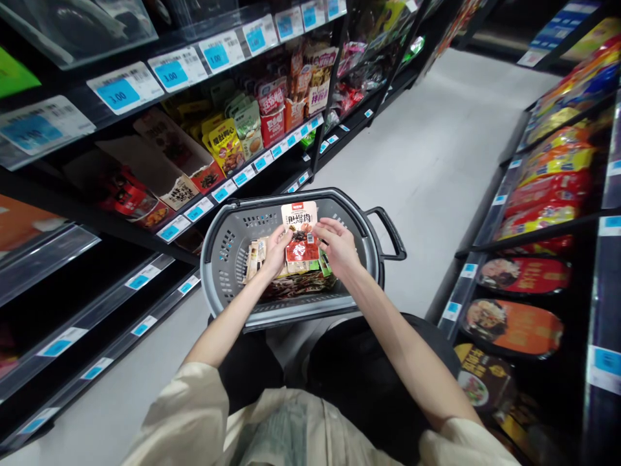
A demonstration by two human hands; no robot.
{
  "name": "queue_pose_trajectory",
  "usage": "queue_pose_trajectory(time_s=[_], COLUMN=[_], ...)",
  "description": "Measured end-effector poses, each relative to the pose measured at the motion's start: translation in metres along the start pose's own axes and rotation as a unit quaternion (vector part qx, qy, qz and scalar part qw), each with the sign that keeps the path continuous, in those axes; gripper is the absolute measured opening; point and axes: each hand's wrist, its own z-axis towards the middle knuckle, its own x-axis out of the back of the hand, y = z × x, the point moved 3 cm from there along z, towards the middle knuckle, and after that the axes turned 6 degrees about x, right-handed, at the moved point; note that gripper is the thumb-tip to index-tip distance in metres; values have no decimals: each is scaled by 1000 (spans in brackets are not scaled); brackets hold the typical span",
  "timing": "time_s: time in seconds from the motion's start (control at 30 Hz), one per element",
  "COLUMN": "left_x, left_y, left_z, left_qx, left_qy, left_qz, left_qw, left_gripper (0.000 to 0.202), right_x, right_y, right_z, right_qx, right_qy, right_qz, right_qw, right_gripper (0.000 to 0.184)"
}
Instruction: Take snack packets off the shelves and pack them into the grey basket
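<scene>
A red and cream snack packet (301, 234) stands upright over a grey shopping basket (228, 259). My left hand (275, 249) grips the packet's left edge with curled fingers. My right hand (338, 244) holds its right edge, fingers bent round it. Under the packet, several more snack packets (291, 281) lie in the basket, one pale packet (254, 257) just left of my left hand. The basket rests in front of my knees, its black handle (388, 232) sticking out to the right.
Dark shelves (160, 155) with snack bags and blue price tags line the left. Shelves (533, 213) of red and yellow packs and round bowls run along the right. A pale floor aisle (436, 149) stretches ahead between them.
</scene>
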Motion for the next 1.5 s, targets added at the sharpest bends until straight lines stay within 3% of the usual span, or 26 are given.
queue_pose_trajectory(time_s=[0.3,0.83,0.93,1.03,1.2,1.27,1.4,1.5], left_x=[-1,-1,0,3,2,3,4,4], left_y=[-3,-6,-5,0,16,20,19,9], left_z=[-2,0,2,2,-1,-3,-11,-16], left_qx=[67,89,72,72,153,201,307,352], left_qy=[25,29,39,61,-7,-23,-65,-115], left_qz=[-51,-66,-60,-79,-171,-190,-204,-178], left_qw=[996,993,995,992,973,961,927,912], left_gripper=[47,41,36,28,18,23,31,32], right_x=[-1,-3,-3,-5,-17,-21,-24,-25], right_y=[-2,0,0,-3,-3,-2,4,9], right_z=[-1,1,2,-1,-11,-14,-13,-11], right_qx=[-7,5,38,112,172,174,136,108], right_qy=[-4,-20,1,6,-91,-103,-92,-107], right_qz=[2,-19,-55,-114,-211,-230,-183,-125], right_qw=[1000,1000,998,987,958,952,969,981], right_gripper=[38,37,34,28,18,22,38,35])
